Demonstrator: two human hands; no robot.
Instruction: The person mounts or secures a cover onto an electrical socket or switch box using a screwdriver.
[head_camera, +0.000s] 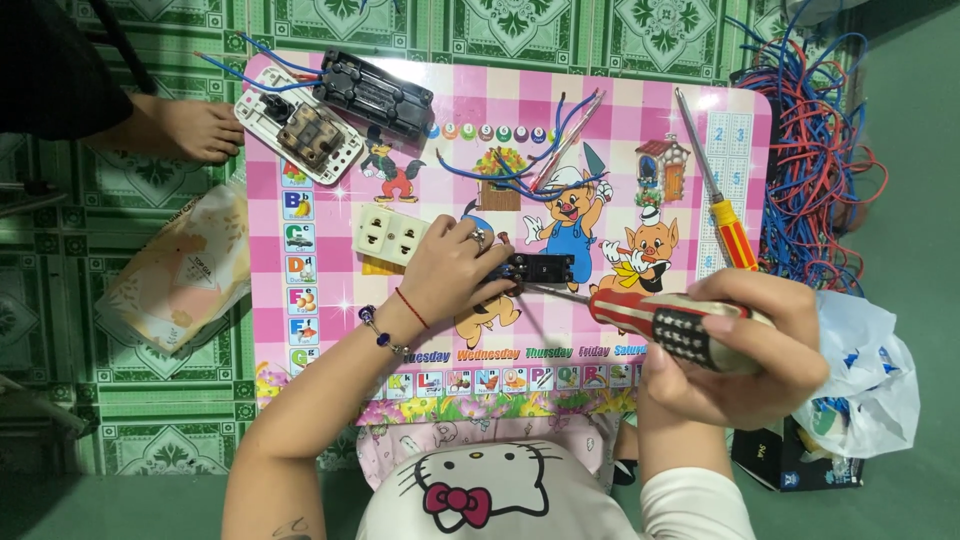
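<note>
My left hand (455, 265) pinches a small black switch module (535, 268) at the middle of the pink table (700, 130). My right hand (735, 350) grips a red-and-black screwdriver (650, 318), its tip touching the module's near edge. A white socket (390, 236) lies just left.

A crinkled pouch (180, 265) in cream and orange lies on the green floor just left of the desk. At the right, near the desk's near corner, a white plastic bag (868, 375) with blue printing slumps over a small black box (790, 462) with pale lettering, also on the floor.
</note>
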